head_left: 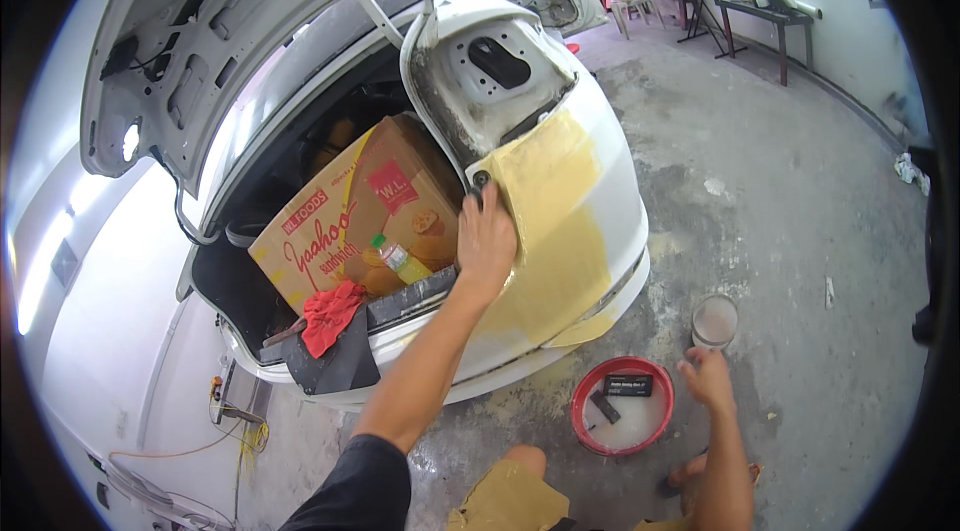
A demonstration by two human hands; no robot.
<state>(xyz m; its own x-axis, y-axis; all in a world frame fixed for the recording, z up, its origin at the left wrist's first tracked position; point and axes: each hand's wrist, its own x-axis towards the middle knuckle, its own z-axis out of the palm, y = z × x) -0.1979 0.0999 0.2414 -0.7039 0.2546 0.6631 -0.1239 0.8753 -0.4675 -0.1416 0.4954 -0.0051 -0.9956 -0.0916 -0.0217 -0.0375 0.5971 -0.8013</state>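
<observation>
My left hand point(487, 243) reaches to a white car's rear corner. Its fingers stretch up along the edge between the trunk opening and a yellow filler-coated panel point(560, 231), fingertips by a small dark round fitting point(482, 178). My right hand point(708, 376) is closed on a clear plastic cup point(715, 321) of cloudy liquid, held out over the floor. Below and left of it, a red basin point(580, 428) holds milky water with a black sanding block point(628, 386) and a smaller dark block point(605, 407) in it.
In the open trunk sits a large cardboard box point(330, 231), with a bottle point(400, 259) of yellow liquid before it. A red cloth point(332, 317) drapes over the sill. The raised trunk lid point(230, 21) overhangs the left. Cables point(250, 436) trail at lower left; a table point(765, 16) stands far right.
</observation>
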